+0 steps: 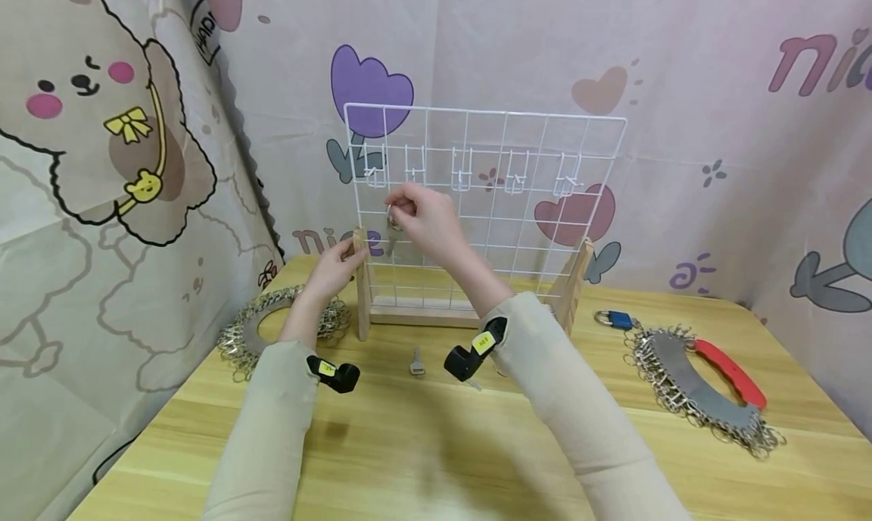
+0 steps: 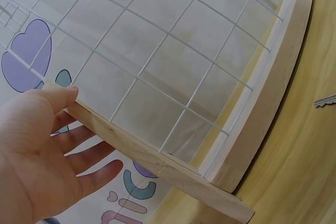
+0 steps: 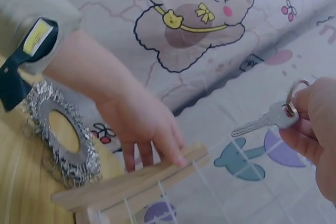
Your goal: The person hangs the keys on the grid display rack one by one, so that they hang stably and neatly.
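My right hand (image 1: 425,214) pinches a metal key ring (image 3: 290,95) between thumb and fingers, in front of the left part of a white wire grid rack (image 1: 504,113). A silver key (image 3: 265,121) hangs from that ring. Over at the rack's left side, my left hand (image 1: 334,267) grips the top of the wooden post (image 1: 362,301), thumb in front and fingers behind. Several white hooks (image 1: 461,180) sit in a row on the grid, above the right hand.
A loose key (image 1: 417,366) lies before the rack; another key (image 1: 474,385) is partly hidden by the right wrist camera. At left lies a curved metal holder (image 1: 253,328) full of rings. To the right are a blue padlock (image 1: 618,320) and a red-handled ring holder (image 1: 732,373).
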Demonstrator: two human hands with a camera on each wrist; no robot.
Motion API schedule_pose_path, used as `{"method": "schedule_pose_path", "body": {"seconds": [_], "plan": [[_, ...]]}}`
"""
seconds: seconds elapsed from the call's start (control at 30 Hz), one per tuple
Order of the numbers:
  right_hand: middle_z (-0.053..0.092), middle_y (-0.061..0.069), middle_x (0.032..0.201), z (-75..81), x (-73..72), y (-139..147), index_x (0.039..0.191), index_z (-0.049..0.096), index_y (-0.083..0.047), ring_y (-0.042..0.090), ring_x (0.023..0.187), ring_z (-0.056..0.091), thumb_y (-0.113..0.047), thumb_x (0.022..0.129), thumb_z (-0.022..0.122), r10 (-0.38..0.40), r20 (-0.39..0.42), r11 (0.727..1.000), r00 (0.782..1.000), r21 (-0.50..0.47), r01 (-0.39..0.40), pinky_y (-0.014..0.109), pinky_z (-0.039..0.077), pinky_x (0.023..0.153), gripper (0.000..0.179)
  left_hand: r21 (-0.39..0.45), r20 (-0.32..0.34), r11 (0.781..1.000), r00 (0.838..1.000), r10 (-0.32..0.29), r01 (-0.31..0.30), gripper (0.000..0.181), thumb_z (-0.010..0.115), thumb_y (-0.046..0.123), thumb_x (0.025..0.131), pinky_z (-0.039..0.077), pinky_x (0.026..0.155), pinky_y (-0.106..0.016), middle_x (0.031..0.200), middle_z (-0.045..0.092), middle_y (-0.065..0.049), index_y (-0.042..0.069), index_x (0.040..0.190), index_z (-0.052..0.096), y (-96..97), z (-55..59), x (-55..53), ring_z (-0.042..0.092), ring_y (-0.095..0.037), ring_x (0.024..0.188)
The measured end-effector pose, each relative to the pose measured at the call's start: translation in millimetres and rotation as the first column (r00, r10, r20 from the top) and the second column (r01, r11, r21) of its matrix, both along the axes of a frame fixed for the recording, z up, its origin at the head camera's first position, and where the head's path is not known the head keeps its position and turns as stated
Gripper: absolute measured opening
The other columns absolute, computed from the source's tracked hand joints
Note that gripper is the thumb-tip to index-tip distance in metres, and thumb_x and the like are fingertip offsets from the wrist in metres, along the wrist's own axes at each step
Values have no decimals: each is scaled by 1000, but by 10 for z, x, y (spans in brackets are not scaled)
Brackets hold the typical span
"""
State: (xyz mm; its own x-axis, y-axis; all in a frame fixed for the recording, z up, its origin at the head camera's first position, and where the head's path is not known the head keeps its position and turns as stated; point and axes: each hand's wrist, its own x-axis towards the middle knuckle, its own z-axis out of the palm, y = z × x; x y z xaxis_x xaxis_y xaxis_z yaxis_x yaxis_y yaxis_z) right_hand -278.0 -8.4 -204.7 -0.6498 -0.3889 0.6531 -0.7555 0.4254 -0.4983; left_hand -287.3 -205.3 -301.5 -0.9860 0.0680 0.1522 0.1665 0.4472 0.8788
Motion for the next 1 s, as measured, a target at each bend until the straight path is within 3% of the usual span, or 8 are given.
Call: {"method": "schedule_pose_path", "body": {"seconds": [0.1, 0.23, 0.33, 0.43, 0.53, 0.63, 0.77, 1.0], "plan": [[67, 6, 86, 83, 29, -64, 99, 70, -3, 13, 72, 56, -4, 90, 58, -37, 50, 999, 998, 22, 36, 17, 45, 64, 15, 13, 4, 1000, 1000, -4, 4, 60, 43, 30, 100, 30, 105, -50, 143, 31, -25, 0, 147, 21, -2, -13, 3, 31, -39, 130], [68, 5, 87, 209, 58, -142, 97, 70, -4, 13, 74, 58, -6, 89, 58, -81, 104, 984, 991, 165, 63, 18, 46, 65, 15, 7, 0, 1000, 1000, -3, 3, 59, 43, 30, 100, 31, 105, -49, 143, 32, -24, -1, 146, 21, -5, -28, -12, 31, -38, 131], [68, 5, 82, 255, 60, -170, 89, 70, -3, 13, 68, 60, -6, 88, 60, -90, 150, 961, 984, 274, 46, 18, 46, 61, 10, 4, -7, 1000, 1000, 1, -1, 59, 42, 29, 100, 32, 104, -49, 143, 33, -24, -1, 146, 22, -2, -29, -30, 32, -38, 130], [67, 4, 76, 242, 64, -176, 85, 69, -4, 13, 61, 61, -8, 87, 62, -85, 212, 957, 973, 289, 20, 18, 46, 55, 9, -6, -10, 1000, 1000, 10, -10, 59, 43, 29, 100, 32, 104, -49, 143, 33, -24, -1, 146, 22, 1, -25, -26, 33, -38, 129], [65, 5, 71, 208, 64, -167, 88, 69, -2, 14, 58, 59, -11, 89, 62, -56, 291, 980, 955, 198, -4, 19, 46, 52, 11, -9, -7, 1000, 1000, 7, -7, 59, 43, 30, 100, 32, 104, -49, 143, 33, -24, 0, 146, 22, 6, -27, -26, 33, -38, 129], [66, 8, 72, 204, 60, -162, 95, 69, 1, 15, 59, 59, -13, 91, 61, 18, 365, 999, 931, 27, -29, 20, 50, 55, 16, 2, -5, 1000, 1000, 1, -1, 59, 43, 29, 100, 31, 104, -50, 143, 33, -24, 1, 147, 22, 10, -34, -33, 33, -38, 129], [68, 11, 81, 261, 73, -188, 102, 68, 3, 16, 63, 64, -12, 91, 60, 100, 391, 986, 915, -165, -37, 22, 54, 61, 20, 11, -6, 1000, 1000, -1, 1, 59, 43, 30, 100, 30, 105, -50, 144, 32, -24, 1, 147, 21, 0, -60, -42, 31, -39, 130], [68, 13, 83, 347, 81, -303, 102, 67, 6, 16, 66, 67, -9, 93, 56, 88, 378, 956, 921, -292, 28, 19, 54, 61, 20, 24, -21, 1000, 1000, -3, 3, 59, 43, 29, 100, 32, 104, -50, 142, 34, -24, 1, 146, 22, -2, -62, -38, 32, -38, 130]]}}
